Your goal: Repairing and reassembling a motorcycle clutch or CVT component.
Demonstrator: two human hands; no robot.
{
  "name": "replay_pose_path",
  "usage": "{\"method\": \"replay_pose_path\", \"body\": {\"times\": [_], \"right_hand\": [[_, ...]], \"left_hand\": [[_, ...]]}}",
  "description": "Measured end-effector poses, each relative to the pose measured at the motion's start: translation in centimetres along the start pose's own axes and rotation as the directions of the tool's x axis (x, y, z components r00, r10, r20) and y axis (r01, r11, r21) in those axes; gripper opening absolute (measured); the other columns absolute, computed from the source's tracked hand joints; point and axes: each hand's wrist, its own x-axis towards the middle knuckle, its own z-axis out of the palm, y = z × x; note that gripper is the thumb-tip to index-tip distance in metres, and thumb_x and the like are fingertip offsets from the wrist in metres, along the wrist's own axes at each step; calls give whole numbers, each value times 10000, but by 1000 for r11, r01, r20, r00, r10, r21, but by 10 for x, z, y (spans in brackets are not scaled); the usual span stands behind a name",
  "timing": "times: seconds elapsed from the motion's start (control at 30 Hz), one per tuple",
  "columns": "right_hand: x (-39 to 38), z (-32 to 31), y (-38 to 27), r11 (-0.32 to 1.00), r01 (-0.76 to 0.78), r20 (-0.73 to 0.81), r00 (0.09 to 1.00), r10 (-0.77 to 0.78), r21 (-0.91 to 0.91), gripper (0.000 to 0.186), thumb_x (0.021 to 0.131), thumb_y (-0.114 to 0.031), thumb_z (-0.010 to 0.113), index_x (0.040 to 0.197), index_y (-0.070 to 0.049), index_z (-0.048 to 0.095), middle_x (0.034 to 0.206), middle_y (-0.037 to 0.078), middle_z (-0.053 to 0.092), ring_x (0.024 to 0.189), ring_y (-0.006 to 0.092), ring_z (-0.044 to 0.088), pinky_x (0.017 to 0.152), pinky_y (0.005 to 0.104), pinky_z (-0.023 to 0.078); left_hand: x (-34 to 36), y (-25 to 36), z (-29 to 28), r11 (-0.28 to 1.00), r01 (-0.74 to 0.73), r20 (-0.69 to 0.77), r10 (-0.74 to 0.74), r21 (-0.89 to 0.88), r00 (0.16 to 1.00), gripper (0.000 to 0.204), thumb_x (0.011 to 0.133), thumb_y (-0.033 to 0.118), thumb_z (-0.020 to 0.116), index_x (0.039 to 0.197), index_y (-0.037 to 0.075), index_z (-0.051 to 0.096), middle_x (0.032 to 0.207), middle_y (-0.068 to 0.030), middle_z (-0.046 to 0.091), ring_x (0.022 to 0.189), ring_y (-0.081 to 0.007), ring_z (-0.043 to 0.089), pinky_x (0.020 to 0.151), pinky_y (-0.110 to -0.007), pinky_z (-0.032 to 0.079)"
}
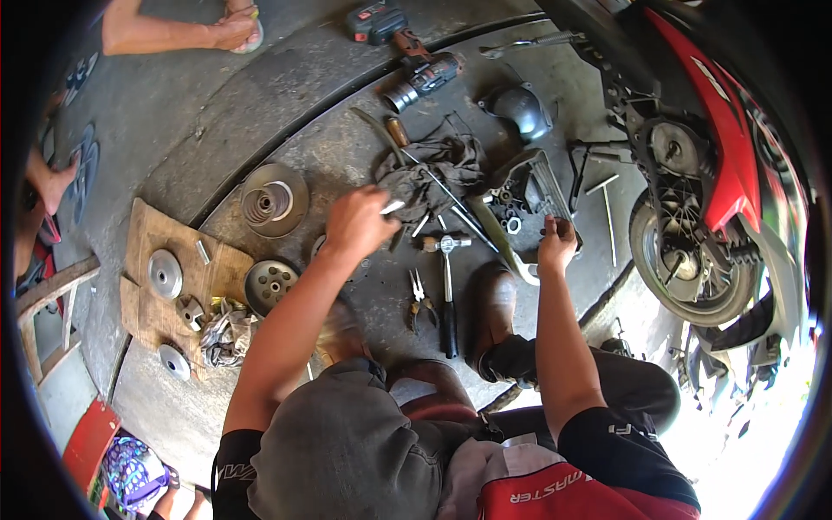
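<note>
On the grey concrete floor (260, 95), in front of the crouching person, the left hand (357, 223) is curled tight around a small pale metal piece (392, 207) that sticks out past the thumb side. I cannot tell what kind of piece it is. The right hand (556, 245) is closed on the edge of a dark grey metal engine cover (524, 195), a bumpy, hollow shape with holes in it.

Between the two hands lies a hammer with a shiny metal head and a long black handle (447, 290). Just beside it, nearer the left hand, sit small pliers with dark handles (419, 303). Past the left hand's fingers lies one crumpled, dirty grey rag (433, 169) with thin metal rods across it.

To the left of the left hand is a round metal pulley with a coiled spring in the middle (274, 199). Below that is a round metal drum with holes (269, 283). It touches a flat brown cardboard sheet (178, 277), which holds three smaller shiny round metal parts and a second bunched-up rag (227, 334).

Far past both hands lies one red and black power drill (416, 61). To the right of the right hand stands a red scooter (719, 182) with its rear wheel (689, 260) bare and open.
</note>
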Motion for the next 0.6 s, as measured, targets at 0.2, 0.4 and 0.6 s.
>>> {"method": "replay_pose_path", "body": {"times": [0.2, 0.4, 0.6], "right_hand": [[-30, -20, -35, 888, -136, -55, 983, 178, 440, 164, 989, -139, 745, 904, -90, 613, 775, 5, 641, 657, 112, 594, 602, 275, 481], [-87, 16, -95, 805, -120, 290, 955, -66, 581, 117, 1005, -115, 706, 1071, -33, 656, 905, 28, 664, 782, 128, 633, 733, 311, 538], [-180, 91, -130, 923, -123, 689, 703, -177, 364, 82, 981, -69, 748, 1036, -30, 701, 923, 30, 702, 823, 114, 660, 763, 301, 552]], "left_hand": [[4, 48, -16, 877, -193, -181, 124, -440, 976, 363, 923, 276, 798, 1189, 45, 710, 1031, -162, 747, 856, -316, 729, 775, -426, 575], [-92, -39, -21, 910, 400, 12, -403, 106, 915, 300, 930, 280, 763, 1121, 55, 711, 1050, -184, 744, 981, -383, 713, 819, -497, 568], [-105, -62, 2, 893, 447, -102, -440, 54, 892, 356, 886, 317, 800, 1111, 58, 705, 1071, -178, 738, 972, -383, 727, 829, -507, 588]]}}
